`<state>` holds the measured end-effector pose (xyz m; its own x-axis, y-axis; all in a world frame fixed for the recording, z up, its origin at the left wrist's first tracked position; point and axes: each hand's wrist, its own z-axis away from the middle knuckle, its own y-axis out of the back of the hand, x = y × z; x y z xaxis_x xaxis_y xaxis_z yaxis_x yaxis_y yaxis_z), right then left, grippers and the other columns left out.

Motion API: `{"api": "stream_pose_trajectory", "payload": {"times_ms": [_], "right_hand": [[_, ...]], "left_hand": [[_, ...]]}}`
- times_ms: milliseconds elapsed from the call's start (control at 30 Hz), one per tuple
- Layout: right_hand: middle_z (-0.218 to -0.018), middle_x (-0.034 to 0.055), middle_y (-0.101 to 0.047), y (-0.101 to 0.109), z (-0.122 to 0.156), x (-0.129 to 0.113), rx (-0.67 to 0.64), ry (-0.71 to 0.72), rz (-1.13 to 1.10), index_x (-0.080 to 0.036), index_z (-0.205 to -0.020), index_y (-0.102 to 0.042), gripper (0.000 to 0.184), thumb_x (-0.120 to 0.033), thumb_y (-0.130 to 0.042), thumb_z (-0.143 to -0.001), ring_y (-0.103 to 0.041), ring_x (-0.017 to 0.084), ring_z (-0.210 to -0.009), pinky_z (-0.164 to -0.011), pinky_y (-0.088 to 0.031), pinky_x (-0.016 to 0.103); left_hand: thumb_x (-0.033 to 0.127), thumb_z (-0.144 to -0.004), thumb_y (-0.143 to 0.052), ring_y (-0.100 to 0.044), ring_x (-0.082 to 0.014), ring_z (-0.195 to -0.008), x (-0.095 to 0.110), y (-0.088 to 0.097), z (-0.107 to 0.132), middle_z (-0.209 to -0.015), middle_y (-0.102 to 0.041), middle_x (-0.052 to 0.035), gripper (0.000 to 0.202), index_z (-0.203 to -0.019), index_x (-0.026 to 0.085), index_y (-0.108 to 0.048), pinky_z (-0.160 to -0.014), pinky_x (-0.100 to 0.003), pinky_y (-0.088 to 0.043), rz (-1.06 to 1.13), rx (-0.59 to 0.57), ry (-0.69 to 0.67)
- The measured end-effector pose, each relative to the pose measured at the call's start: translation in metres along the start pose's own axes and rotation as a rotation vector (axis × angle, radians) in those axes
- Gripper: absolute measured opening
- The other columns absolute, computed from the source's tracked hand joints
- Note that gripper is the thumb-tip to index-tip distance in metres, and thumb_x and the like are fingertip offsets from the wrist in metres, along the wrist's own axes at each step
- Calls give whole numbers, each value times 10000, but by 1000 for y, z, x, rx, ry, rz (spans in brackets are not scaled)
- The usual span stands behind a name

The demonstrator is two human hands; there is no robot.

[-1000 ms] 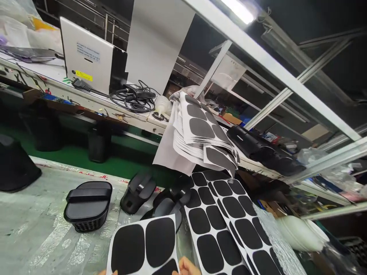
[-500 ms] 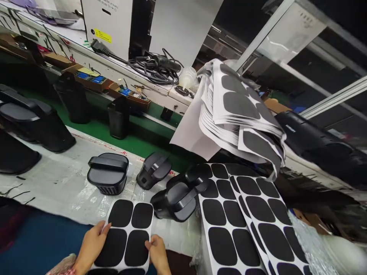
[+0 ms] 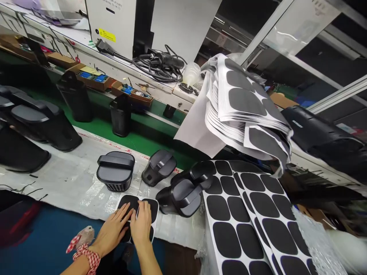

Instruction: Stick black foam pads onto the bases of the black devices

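Both of my hands lie flat on a small sheet of black pads [image 3: 153,209] at the near edge of the surface [image 3: 60,179], which is covered in clear plastic film. My left hand [image 3: 114,229] is released, fingers stretched forward and resting on the sheet's left pads, gripping nothing. My right hand [image 3: 142,226] lies just beside it, touching it, palm down on the middle of the sheet, also released with the fingers straight. The hands cover most of the sheet, so only its far pads show. A red-and-white checked band [image 3: 86,255] sits on my left wrist.

Just beyond the sheet, towards the far edge, stands a black slotted basket part [image 3: 116,176] with a flat bar across its top. To its right is a black housing [image 3: 159,172], and further right two more black housings [image 3: 183,194] lean against each other, near the sheet's right corner. At the right end of the surface lie two large sheets of black pads [image 3: 241,217], overlapping. Above them hangs a thick stack of peeled backing sheets [image 3: 243,110]. Along the far edge runs a green belt [image 3: 129,139] carrying upright black parts.
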<state>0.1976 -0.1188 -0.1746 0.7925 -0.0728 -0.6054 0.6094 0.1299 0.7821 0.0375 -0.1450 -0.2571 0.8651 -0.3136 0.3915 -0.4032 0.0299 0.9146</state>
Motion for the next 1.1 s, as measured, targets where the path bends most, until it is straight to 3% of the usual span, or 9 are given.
{"api": "stream_pose_trajectory", "payload": {"times_ms": [100,200,367,533,667,867,1100], "right_hand": [[-1416,218,-546,-27,-28,-16,-24,-11,16,-84,-1323,-590,451,-91,-522,-878,-474,387,-1370,-1128,-406,543],[-1468,285,-478,-43,-43,-18,-47,-48,49,-5,-1364,-554,526,-18,-537,-838,-410,440,-1415,-1149,-378,584],[-1460,259,-499,-44,-52,-12,-47,-43,58,-38,-1336,-578,570,9,-640,-771,-418,414,-1419,-1170,-379,568],[-1320,221,-622,-48,-54,-4,23,-39,64,-88,-1114,-680,408,0,-693,-716,-517,404,-1346,-1125,-453,557],[-1410,298,-537,-55,-43,5,44,-6,89,-25,-1310,-612,506,-10,-584,-805,-482,448,-1362,-1096,-461,616],[-1366,241,-561,-55,-39,13,43,86,39,-80,-1281,-633,502,16,-537,-798,-524,395,-1329,-1106,-477,561],[-1159,123,-599,-61,-48,17,98,133,-57,-134,-968,-603,285,26,-617,-733,-566,312,-1187,-1048,-487,566]], "left_hand": [[135,-924,-404,-497,-262,-1384,-13,1,-4,-1527,-478,-105,545,-1455,183,-515,-1109,-428,-491,34,-10,-15],[125,-955,-318,-513,-233,-1372,-33,6,-10,-1526,-480,-118,550,-1488,136,-456,-1099,-389,-500,90,-24,-10],[109,-927,-359,-514,-250,-1375,-56,15,-28,-1471,-549,-121,531,-1431,143,-521,-1143,-458,-460,212,-110,-28],[56,-925,-414,-569,-255,-1314,-62,19,-45,-1376,-609,-142,436,-1309,137,-604,-1131,-507,-472,326,-194,20],[37,-935,-438,-535,-283,-1352,-66,17,-47,-1436,-562,-163,452,-1353,139,-575,-1160,-555,-424,382,-264,78],[51,-967,-492,-536,-268,-1349,-72,16,-48,-1428,-576,-137,404,-1350,148,-577,-1169,-552,-409,446,-354,154],[111,-1003,-458,-569,-226,-1312,-63,37,-63,-1422,-591,-109,406,-1395,173,-545,-1154,-460,-438,457,-379,148]]}}
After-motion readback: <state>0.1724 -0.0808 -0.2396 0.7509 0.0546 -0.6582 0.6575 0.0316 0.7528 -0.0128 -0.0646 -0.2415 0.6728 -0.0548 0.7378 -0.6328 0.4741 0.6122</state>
